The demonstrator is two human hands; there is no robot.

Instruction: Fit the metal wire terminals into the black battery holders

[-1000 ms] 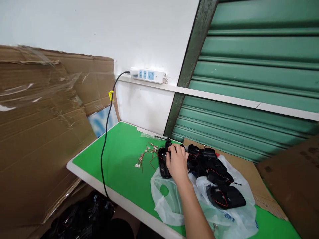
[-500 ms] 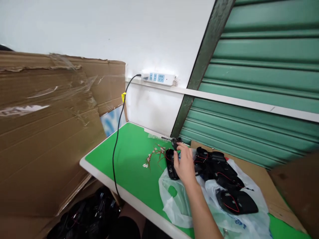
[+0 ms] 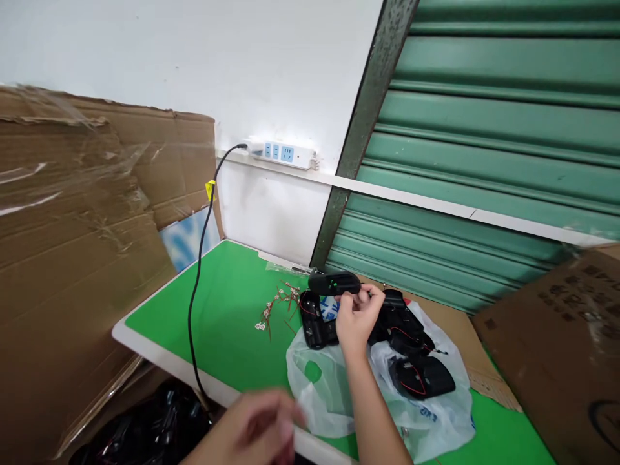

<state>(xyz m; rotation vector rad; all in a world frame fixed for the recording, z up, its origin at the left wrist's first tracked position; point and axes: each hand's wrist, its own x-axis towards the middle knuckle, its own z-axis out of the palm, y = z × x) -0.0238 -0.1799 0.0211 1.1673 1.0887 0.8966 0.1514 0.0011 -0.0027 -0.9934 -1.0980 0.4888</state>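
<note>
My right hand [image 3: 358, 316] pinches a black plastic housing [image 3: 333, 283] by its right end and holds it above the pile. Beneath and beside it, several similar black housings [image 3: 423, 378] with thin red wires lie on a white plastic bag [image 3: 317, 397]. Near the table's front edge, my left hand [image 3: 256, 423] is blurred by motion, and its fingers cannot be made out clearly. Left of the pile, small white parts on thin reddish wires [image 3: 266, 313] rest on the green tabletop [image 3: 232, 290].
A black cable [image 3: 196, 290] runs from the power strip [image 3: 285, 154] down across the table. Large cardboard boxes stand at left [image 3: 82, 245] and right [image 3: 557, 336]. Below the table at left lies a dark bag of black parts [image 3: 150, 420]. A green shutter [image 3: 484, 142] backs the table.
My right hand has lifted a black housing from the back of the pile and turned it. My left hand has come into view at the bottom. The view has shifted to the right.
</note>
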